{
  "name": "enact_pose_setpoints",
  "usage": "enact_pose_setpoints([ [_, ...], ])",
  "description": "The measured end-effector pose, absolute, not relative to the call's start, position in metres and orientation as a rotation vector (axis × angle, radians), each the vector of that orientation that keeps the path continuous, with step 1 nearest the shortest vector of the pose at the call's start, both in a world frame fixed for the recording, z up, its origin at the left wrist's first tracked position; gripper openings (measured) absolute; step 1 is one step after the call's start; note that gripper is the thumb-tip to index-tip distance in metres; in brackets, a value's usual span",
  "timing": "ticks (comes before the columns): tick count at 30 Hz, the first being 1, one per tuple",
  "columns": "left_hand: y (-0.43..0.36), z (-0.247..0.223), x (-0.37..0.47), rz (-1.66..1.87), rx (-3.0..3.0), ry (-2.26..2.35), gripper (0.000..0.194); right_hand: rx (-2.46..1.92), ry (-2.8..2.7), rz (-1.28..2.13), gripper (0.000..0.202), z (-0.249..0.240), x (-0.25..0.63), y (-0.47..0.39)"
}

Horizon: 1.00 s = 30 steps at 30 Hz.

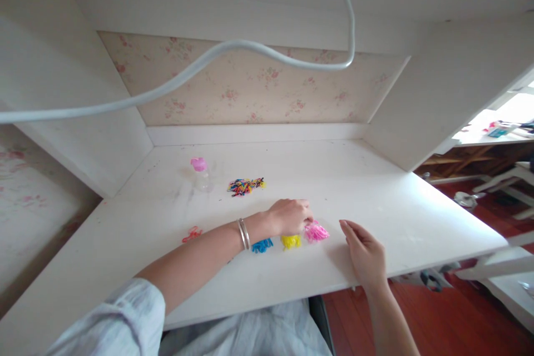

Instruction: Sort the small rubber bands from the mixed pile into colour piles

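My left hand [290,216], with two silver bangles at the wrist, reaches across the white table with its fingers curled down at the edge of a pile of pink rubber bands [317,232]. What its fingertips hold, if anything, is hidden. Yellow bands [291,242] and blue bands [262,245] lie beneath and beside that forearm, partly covered. A few red bands [192,234] lie farther left. To the right of the pink pile, my right hand [367,250] is above the table's front edge, thumb and fingers pressed together; nothing can be made out between them.
A mixed heap of coloured bands [245,186] lies behind the sorted piles. Left of it stands a clear bottle [202,179] with a pink cap [199,164]. A white cable [250,45] hangs across the upper view. Side panels flank the table [375,189].
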<state>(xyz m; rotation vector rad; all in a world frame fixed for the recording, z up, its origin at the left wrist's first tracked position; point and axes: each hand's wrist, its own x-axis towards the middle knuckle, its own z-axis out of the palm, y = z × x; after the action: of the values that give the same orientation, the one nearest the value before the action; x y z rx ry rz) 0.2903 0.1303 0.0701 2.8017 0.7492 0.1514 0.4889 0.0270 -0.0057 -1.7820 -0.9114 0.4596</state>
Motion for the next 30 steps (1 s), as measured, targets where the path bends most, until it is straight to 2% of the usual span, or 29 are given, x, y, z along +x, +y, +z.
enact_pose_setpoints([
  [9, 0.138, 0.060, 0.315, 0.100, 2.763, 0.767, 0.025, -1.731, -0.908, 0.437, 0.051, -0.008, 0.489, 0.028],
  [15, 0.143, 0.069, 0.296, 0.268, 2.674, 0.773, 0.027, -1.737, -0.873, 0.464, 0.049, -0.007, 0.489, 0.028],
  [21, 0.131, 0.101, 0.215, 0.536, 2.551, 0.942, 0.030, -1.712, -0.845, 0.501, 0.050, -0.008, 0.490, 0.029],
  [24, 0.104, 0.108, 0.161, 0.725, 2.281, 1.120, 0.029, -1.631, -0.762, 0.588, 0.048, -0.001, 0.487, 0.032],
  [27, 0.073, 0.098, 0.107, 0.795, 2.040, 1.321, 0.031, -1.510, -0.717, 0.715, 0.045, 0.016, 0.479, 0.042],
  [30, 0.047, 0.070, 0.054, 0.897, 1.828, 1.567, 0.030, -1.507, -0.905, 0.812, 0.045, 0.040, 0.462, 0.060],
])
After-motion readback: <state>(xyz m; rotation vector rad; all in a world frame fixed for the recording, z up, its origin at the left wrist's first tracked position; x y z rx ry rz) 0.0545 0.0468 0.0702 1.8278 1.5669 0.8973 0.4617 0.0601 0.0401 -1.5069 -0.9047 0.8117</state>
